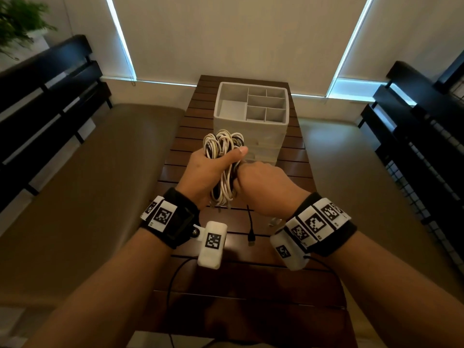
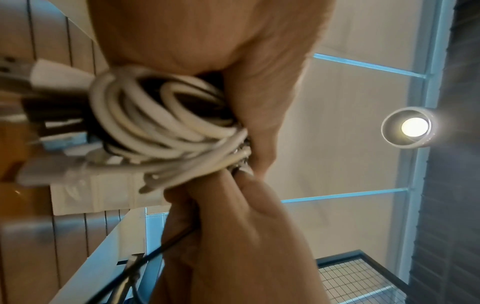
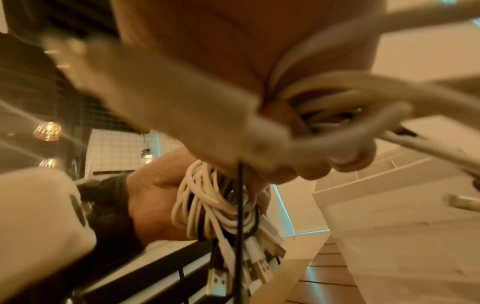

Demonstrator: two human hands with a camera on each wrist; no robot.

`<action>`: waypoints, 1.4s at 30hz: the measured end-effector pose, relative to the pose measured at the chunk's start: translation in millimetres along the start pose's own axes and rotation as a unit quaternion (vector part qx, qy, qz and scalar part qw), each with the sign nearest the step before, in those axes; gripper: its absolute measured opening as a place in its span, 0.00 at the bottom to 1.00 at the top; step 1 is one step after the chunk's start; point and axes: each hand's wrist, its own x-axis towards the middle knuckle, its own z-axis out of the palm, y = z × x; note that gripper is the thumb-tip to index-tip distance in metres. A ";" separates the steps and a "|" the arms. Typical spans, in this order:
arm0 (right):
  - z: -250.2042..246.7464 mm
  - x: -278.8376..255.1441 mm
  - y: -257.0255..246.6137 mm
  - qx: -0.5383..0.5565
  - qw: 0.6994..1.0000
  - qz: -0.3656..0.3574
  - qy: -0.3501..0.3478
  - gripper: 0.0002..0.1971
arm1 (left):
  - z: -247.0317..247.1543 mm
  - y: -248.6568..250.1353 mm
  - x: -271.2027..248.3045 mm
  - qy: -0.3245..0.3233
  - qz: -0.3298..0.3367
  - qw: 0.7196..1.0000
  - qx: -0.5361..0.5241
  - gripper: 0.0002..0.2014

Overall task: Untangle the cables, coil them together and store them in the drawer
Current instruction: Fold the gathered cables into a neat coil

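A coiled bundle of white and black cables (image 1: pixel 222 156) stands upright above the table, and my left hand (image 1: pixel 213 169) grips it round the middle with the thumb across the front. Close on its right, my right hand (image 1: pixel 253 182) curls its fingers round loose white strands (image 3: pixel 337 96) that loop off the bundle (image 3: pixel 213 203). A thin black cable (image 1: pixel 249 219) hangs from that hand down to a USB plug (image 1: pixel 251 239) near the tabletop. Several plugs (image 3: pixel 257 265) dangle below the bundle. The left wrist view shows the coil (image 2: pixel 161 127) pressed into my palm.
A white drawer unit (image 1: pixel 263 146) with an open divided tray on top (image 1: pixel 218 96) stands just behind the hands on the dark slatted wooden table (image 1: pixel 175 151). Padded benches with black backrests (image 1: pixel 50 91) flank the table. The wrist cameras' black cord (image 1: pixel 173 280) trails over the near table end.
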 end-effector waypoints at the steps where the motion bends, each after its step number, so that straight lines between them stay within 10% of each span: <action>1: 0.6 1.8 1.9 0.009 1.000 0.004 -0.009 0.11 | -2.0 0.2 -0.6 -0.028 -0.001 1.000 0.011 0.14; 12: 3.6 6.9 -0.8 -0.054 0.998 -0.025 0.011 0.16 | 2.3 2.8 7.1 0.047 -0.011 0.998 -0.038 0.10; 21: 16.2 11.6 4.4 -0.060 0.993 -0.058 -0.088 0.19 | -5.2 -13.2 8.7 -0.046 -0.008 0.999 0.028 0.17; 30: 17.6 -6.9 27.2 0.081 0.996 0.011 0.021 0.29 | -11.8 -8.2 23.4 0.055 -0.025 0.994 -0.087 0.04; 34: -6.4 14.7 49.2 0.411 0.866 0.115 0.260 0.28 | -7.2 -7.7 20.1 0.005 0.000 1.000 -0.014 0.09; 40: -20.8 54.3 24.6 0.709 0.699 0.053 0.081 0.38 | 24.8 -9.6 9.4 -0.104 0.029 0.993 0.040 0.04; 42: -25.5 51.2 24.0 0.718 0.694 0.009 0.052 0.35 | 20.2 -3.2 11.2 -0.129 0.031 0.989 0.062 0.07</action>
